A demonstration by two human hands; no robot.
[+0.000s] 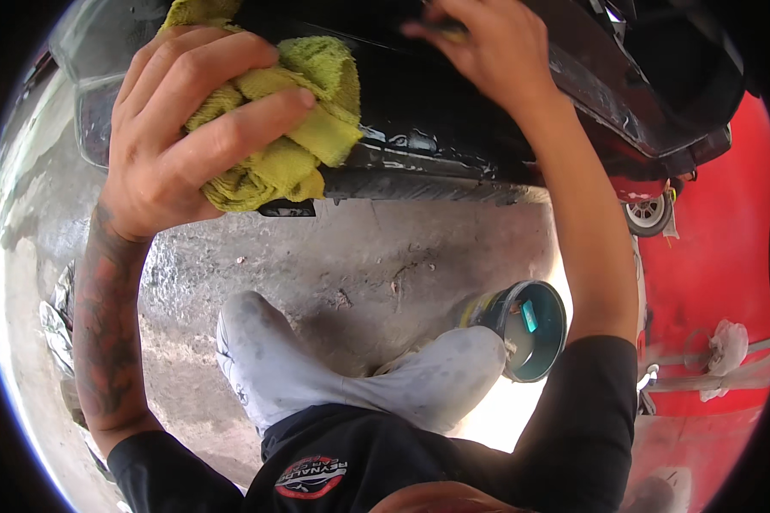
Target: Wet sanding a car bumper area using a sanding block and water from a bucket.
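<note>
A crumpled yellow-green microfiber towel (pixel 269 150) is bunched in my left hand (pixel 180 120), its fingers wrapped over the folds. Behind it is a black car bumper (pixel 453 111), with whitish streaks and wet-looking shiny patches along its lower edge. At the top, my right hand (pixel 496 43) is close to the dark body panel. Its fingers are curled and partly smeared by motion around something small that I cannot make out.
On the grey concrete floor (pixel 351 256), beside my right knee, stands a dark bucket (pixel 535 372) with liquid and a small turquoise piece (pixel 530 316) inside. Further right are a small wheel (pixel 648 214), a red surface (pixel 701 282) and crumpled clear plastic (pixel 727 346).
</note>
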